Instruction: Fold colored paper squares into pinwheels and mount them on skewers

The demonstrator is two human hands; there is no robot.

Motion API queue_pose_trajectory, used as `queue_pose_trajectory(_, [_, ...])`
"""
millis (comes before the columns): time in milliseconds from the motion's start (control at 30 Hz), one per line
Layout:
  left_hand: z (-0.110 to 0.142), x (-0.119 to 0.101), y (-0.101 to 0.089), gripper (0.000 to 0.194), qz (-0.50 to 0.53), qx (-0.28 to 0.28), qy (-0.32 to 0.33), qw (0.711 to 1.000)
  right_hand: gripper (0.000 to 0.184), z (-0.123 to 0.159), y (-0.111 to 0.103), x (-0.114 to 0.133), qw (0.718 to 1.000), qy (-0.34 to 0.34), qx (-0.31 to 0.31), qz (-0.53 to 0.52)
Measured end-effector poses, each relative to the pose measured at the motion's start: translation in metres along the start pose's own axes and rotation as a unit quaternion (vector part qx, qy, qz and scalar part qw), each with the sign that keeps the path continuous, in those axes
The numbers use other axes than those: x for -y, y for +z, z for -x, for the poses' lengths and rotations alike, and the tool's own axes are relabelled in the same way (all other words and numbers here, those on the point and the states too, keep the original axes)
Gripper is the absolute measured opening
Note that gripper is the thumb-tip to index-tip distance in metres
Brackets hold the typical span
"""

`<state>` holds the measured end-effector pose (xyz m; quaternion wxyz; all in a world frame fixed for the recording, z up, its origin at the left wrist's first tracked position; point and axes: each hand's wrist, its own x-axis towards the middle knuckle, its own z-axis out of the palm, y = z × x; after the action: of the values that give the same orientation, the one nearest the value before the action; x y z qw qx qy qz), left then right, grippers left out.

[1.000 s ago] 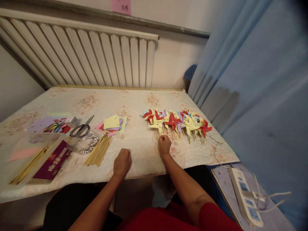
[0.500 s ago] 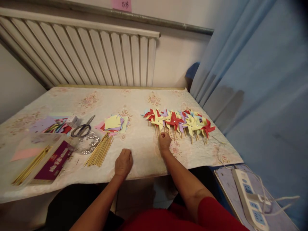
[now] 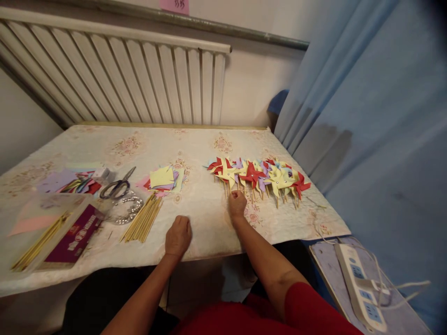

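My left hand [image 3: 178, 237] rests as a loose fist on the flowered tablecloth, with nothing showing in it. It lies to the right of a bundle of thin wooden sticks [image 3: 142, 219]. My right hand [image 3: 238, 204] is closed at the near edge of a cluster of paper pinwheels on sticks. Nearest to it are a yellow pinwheel [image 3: 227, 175] and a red pinwheel [image 3: 252, 174]; whether its fingers grip a stick is hidden. Cut paper squares [image 3: 162, 178] in yellow, pink and other colours are stacked beyond the stick bundle.
At the left lie scissors [image 3: 117, 187], a clear round container of silvery pins [image 3: 126, 208], coloured paper scraps [image 3: 82, 182] and a clear box [image 3: 75, 237] with sticks and a purple label. A radiator [image 3: 139, 79] stands behind; a power strip [image 3: 361, 286] lies lower right, beside a blue curtain [image 3: 366, 139].
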<state>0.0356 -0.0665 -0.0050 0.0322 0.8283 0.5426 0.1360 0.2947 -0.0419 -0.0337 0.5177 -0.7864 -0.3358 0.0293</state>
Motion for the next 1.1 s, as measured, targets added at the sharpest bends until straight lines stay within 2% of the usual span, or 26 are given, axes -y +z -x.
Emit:
queue_pose_trajectory(467, [-0.0003, 0.0001, 0.0006, 0.024, 0.005, 0.009, -0.008, 1.0, 0.013, 0.001, -0.0014, 0.003, 0.999, -0.004, 0.02, 0.029])
queue_pose_trajectory(700, [-0.0006, -0.0012, -0.0013, 0.023, 0.005, 0.016, -0.013, 1.0, 0.013, 0.0009, -0.0013, 0.0026, 0.999, -0.011, 0.013, 0.036])
queue_pose_trajectory(900, [-0.0004, -0.0002, 0.0005, 0.024, -0.003, 0.0, -0.001, 1.0, 0.013, 0.0013, -0.0016, 0.0028, 1.0, -0.011, 0.006, 0.025])
queue_pose_trajectory(1100, [0.0, -0.0001, 0.001, 0.024, -0.011, 0.004, -0.003, 1.0, 0.013, 0.0021, -0.0034, 0.0019, 1.0, 0.005, -0.007, 0.009])
